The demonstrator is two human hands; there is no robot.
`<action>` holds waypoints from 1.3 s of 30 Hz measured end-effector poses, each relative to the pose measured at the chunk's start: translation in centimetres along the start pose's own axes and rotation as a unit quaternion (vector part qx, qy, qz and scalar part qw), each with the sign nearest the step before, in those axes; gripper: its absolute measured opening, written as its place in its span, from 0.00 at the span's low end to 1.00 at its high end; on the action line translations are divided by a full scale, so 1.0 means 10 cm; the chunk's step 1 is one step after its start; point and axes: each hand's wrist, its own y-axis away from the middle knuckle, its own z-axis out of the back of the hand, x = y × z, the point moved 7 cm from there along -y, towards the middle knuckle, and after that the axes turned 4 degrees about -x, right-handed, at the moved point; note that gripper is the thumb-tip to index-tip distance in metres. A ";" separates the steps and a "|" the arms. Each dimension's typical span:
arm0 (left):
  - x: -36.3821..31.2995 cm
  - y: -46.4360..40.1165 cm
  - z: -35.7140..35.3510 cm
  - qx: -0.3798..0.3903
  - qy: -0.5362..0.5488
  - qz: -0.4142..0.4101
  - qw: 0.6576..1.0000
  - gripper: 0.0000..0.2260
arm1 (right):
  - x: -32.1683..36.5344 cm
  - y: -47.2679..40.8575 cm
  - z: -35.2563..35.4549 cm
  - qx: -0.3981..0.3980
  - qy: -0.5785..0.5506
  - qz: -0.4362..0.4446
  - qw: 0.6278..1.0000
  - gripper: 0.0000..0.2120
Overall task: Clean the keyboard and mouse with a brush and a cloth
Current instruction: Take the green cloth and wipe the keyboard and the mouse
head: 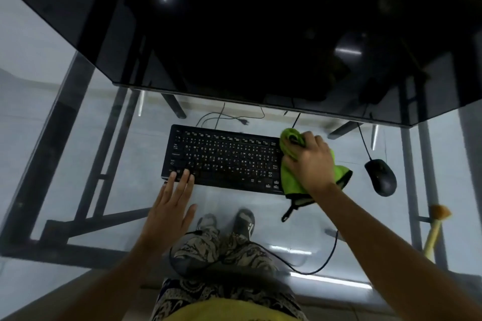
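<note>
A black keyboard [224,157] lies on the glass desk [260,206]. My left hand [169,206] lies flat, fingers straight, with the fingertips pressing on the keyboard's near left corner. My right hand [310,161] grips a bunched green cloth [290,143] at the keyboard's right end. A black handle [288,212], perhaps the brush, pokes out from under the cloth toward me. The black mouse [380,177] sits on the desk to the right of the cloth, its cable running back.
A dark raised shelf [260,34] overhangs the back of the desk. Cables [229,117] trail behind the keyboard. A yellow stick with an orange tip [435,227] shows at the right. My legs and feet are visible through the glass.
</note>
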 end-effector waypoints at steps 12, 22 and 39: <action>-0.01 0.01 -0.02 0.003 -0.007 -0.007 1.000 0.30 | 0.46 0.27 -0.04 -0.015 -0.036 -0.004 0.999 0.14; -0.07 -0.04 0.10 0.029 -0.016 -0.007 0.999 0.29 | 0.55 0.27 0.04 0.095 -0.078 -0.091 0.988 0.16; -2.24 -0.62 1.34 0.075 0.494 -0.160 0.851 0.54 | -0.01 1.05 1.45 -0.059 -0.560 -0.470 0.680 0.43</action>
